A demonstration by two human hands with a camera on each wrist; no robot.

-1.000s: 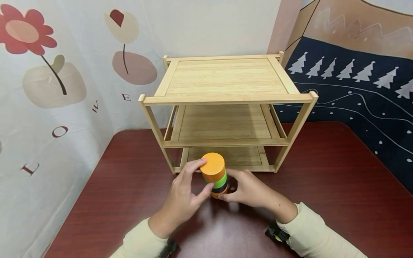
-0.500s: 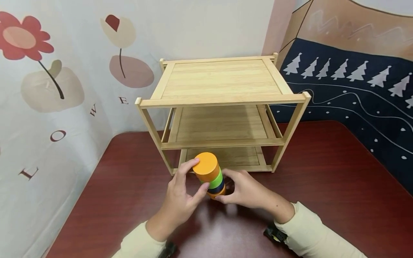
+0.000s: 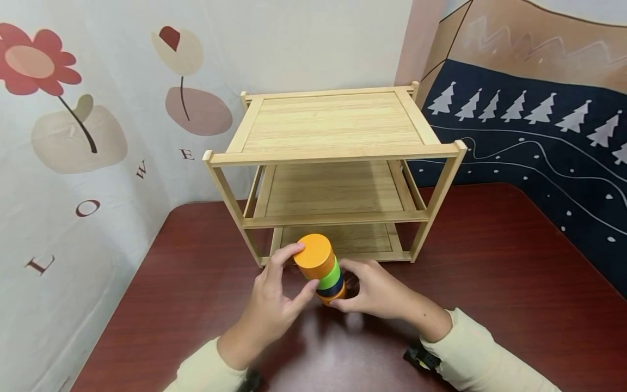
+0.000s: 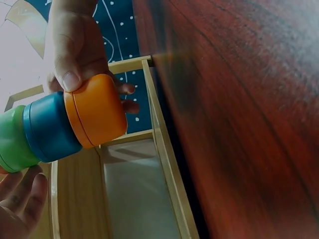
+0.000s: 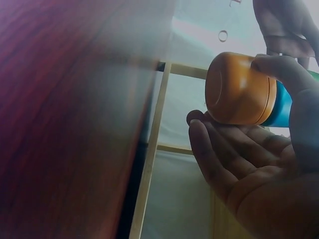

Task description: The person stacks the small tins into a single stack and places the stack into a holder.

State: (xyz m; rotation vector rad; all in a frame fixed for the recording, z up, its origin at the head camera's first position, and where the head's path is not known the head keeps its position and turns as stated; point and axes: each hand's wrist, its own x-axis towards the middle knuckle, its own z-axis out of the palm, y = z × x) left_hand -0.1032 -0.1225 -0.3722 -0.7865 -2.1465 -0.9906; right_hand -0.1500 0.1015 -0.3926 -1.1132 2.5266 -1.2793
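A stack of round, lidded jar-like containers [image 3: 329,279] is held off the table in front of the wooden rack. Its top piece is orange [image 3: 314,255], with green [image 3: 330,274] and dark blue [image 3: 331,286] bands below and another orange container [image 4: 95,112] at the bottom. My left hand [image 3: 271,303] grips the upper part, thumb near the green piece and a finger at the top orange one. Low on the stack, my right hand [image 3: 379,291] holds the bottom orange container between thumb and fingers, also seen in the right wrist view. The stack leans, its top toward the left.
A three-tier wooden rack [image 3: 333,154] stands behind the stack on the dark red table [image 3: 495,261]. Patterned cloth [image 3: 294,49] hangs behind and to the left, with a navy tree-printed part at right.
The stack has tilted a little more, its top moving left with my left hand. The right hand keeps its hold at the bottom. The head view has shifted slightly.
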